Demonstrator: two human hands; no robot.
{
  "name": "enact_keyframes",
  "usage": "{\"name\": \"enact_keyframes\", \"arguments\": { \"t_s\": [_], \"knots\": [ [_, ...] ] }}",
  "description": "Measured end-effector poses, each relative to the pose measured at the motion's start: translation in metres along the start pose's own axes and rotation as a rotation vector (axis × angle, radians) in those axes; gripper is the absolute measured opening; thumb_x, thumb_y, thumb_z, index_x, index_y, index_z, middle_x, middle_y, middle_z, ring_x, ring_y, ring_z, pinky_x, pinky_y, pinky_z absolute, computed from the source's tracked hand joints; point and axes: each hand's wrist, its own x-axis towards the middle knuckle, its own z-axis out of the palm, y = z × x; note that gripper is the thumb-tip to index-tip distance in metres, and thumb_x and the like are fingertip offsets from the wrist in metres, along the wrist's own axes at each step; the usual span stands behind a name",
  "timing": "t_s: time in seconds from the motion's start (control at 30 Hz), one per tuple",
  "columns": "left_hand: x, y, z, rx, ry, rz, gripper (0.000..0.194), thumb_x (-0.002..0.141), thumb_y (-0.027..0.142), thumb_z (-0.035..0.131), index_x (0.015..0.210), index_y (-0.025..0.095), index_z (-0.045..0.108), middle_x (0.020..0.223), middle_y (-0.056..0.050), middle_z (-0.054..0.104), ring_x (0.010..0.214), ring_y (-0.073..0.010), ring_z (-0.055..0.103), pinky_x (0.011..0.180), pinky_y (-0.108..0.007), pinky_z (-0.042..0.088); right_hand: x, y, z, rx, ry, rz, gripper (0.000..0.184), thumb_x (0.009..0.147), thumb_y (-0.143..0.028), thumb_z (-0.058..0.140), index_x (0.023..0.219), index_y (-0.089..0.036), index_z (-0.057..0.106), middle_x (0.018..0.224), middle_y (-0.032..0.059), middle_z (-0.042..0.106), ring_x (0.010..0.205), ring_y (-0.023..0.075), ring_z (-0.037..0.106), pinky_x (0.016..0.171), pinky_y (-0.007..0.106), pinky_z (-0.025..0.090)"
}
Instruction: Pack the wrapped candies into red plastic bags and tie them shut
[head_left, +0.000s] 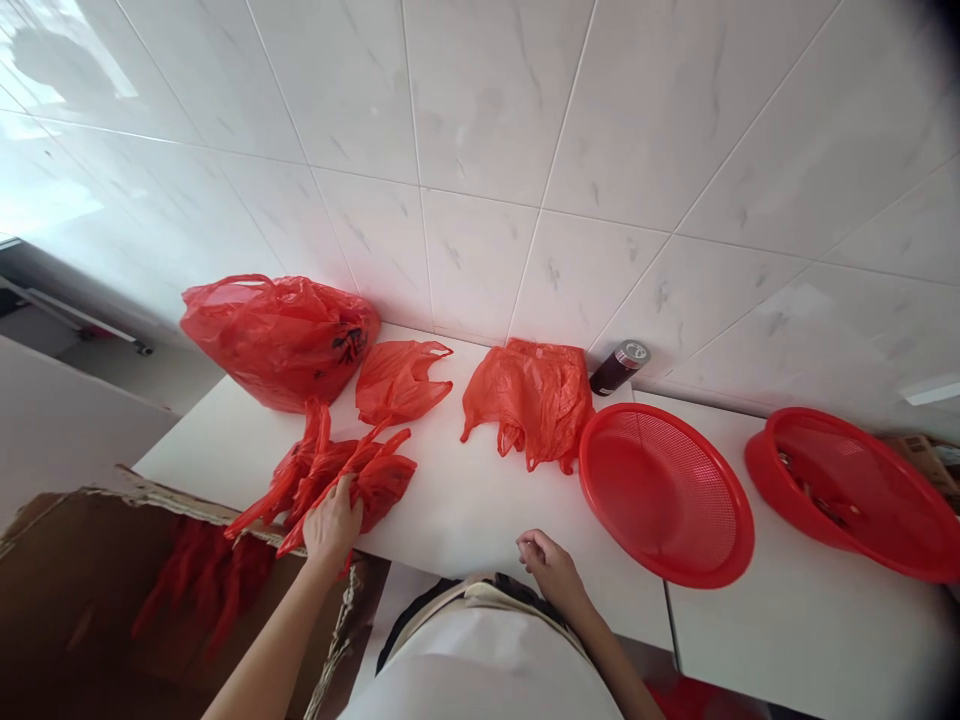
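Note:
My left hand (334,522) is closed on a red plastic bag (386,482) at the front edge of the white table. This bag lies in a bunch with other tied red bags (306,465), whose twisted ends point toward me. My right hand (553,568) hovers by the table's front edge, its fingers curled in and nothing showing in them. Behind the bunch lies a flat red bag (401,381). A crumpled pile of red bags (536,398) sits farther right, and a big full red bag (281,340) stands at the back left.
Below the table at left, a cardboard box (67,560) holds several red bags (214,580). A red mesh basket (667,495) stands right of the pile, with another red basket (855,490) holding small items beyond it. A dark bottle (619,367) leans near the tiled wall (480,250).

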Motion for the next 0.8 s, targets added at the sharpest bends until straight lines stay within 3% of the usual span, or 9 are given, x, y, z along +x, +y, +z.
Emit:
{"name": "enact_keyframes", "arguments": {
  "t_s": [0.07,0.17,0.27,0.33,0.43,0.53,0.67,0.8],
  "knots": [
    [-0.004,-0.003,-0.001,0.012,-0.017,-0.037,0.048,0.09,0.034,0.034,0.133,0.016,0.046,0.115,-0.016,0.066,0.089,-0.0321,0.066,0.075,-0.041,0.048,0.001,0.0,0.0,-0.001,-0.002,-0.006,0.031,0.087,-0.05,0.042,0.087,-0.023,0.057,0.075,0.0018,0.061,0.072,0.0213,0.058,0.07,0.032,0.043],
    [-0.01,-0.001,-0.004,0.032,-0.023,-0.066,0.052,0.089,0.045,0.038,0.129,0.014,0.052,0.112,-0.02,0.063,0.097,-0.0372,0.062,0.076,-0.045,0.047,0.004,-0.003,0.001,-0.021,-0.003,-0.042,0.03,0.087,-0.048,0.042,0.087,-0.022,0.056,0.076,0.0021,0.061,0.073,0.0212,0.058,0.069,0.031,0.043],
    [-0.011,0.006,-0.01,0.041,0.091,-0.063,0.054,0.087,0.053,0.04,0.126,0.019,0.055,0.12,-0.019,0.057,0.11,-0.0388,0.054,0.083,-0.047,0.044,0.009,-0.006,0.001,-0.042,-0.004,-0.08,0.03,0.088,-0.048,0.042,0.088,-0.022,0.056,0.077,0.0027,0.06,0.074,0.0216,0.058,0.068,0.031,0.042],
    [-0.007,0.008,-0.012,0.034,0.172,-0.065,0.057,0.085,0.055,0.043,0.131,0.021,0.051,0.129,-0.018,0.051,0.117,-0.0392,0.048,0.089,-0.049,0.041,0.011,-0.006,0.002,-0.05,-0.008,-0.097,0.03,0.089,-0.048,0.042,0.088,-0.022,0.056,0.077,0.0029,0.06,0.074,0.0218,0.058,0.068,0.031,0.042],
    [0.008,0.004,-0.01,-0.009,0.105,-0.089,0.07,0.08,0.052,0.053,0.139,0.015,0.041,0.131,-0.022,0.051,0.119,-0.0431,0.046,0.092,-0.055,0.037,0.014,-0.003,0.002,-0.05,-0.012,-0.115,0.03,0.089,-0.049,0.043,0.089,-0.022,0.057,0.076,0.0029,0.06,0.073,0.0217,0.057,0.068,0.031,0.042],
    [0.021,-0.006,-0.005,-0.094,0.004,-0.097,0.059,0.08,0.045,0.055,0.129,0.011,0.049,0.113,-0.02,0.064,0.104,-0.04,0.058,0.082,-0.049,0.044,0.014,0.0,0.0,-0.053,-0.023,-0.112,0.032,0.089,-0.05,0.041,0.09,-0.022,0.056,0.076,0.0028,0.06,0.071,0.0212,0.057,0.067,0.03,0.043],
    [0.025,-0.014,0.001,-0.189,0.053,-0.155,0.044,0.089,0.04,0.043,0.125,0.014,0.047,0.111,-0.014,0.065,0.098,-0.0307,0.063,0.073,-0.037,0.048,0.009,0.003,-0.002,-0.06,-0.011,-0.071,0.035,0.09,-0.052,0.04,0.092,-0.021,0.057,0.077,0.0026,0.061,0.072,0.0206,0.058,0.068,0.029,0.043],
    [0.021,-0.012,0.0,-0.181,0.132,-0.22,0.052,0.088,0.042,0.045,0.131,0.012,0.043,0.119,-0.021,0.056,0.111,-0.0363,0.055,0.083,-0.043,0.046,0.004,0.004,-0.003,-0.066,-0.008,-0.047,0.034,0.089,-0.05,0.04,0.09,-0.021,0.057,0.076,0.0021,0.06,0.071,0.0198,0.057,0.068,0.028,0.042]
  ]
}}
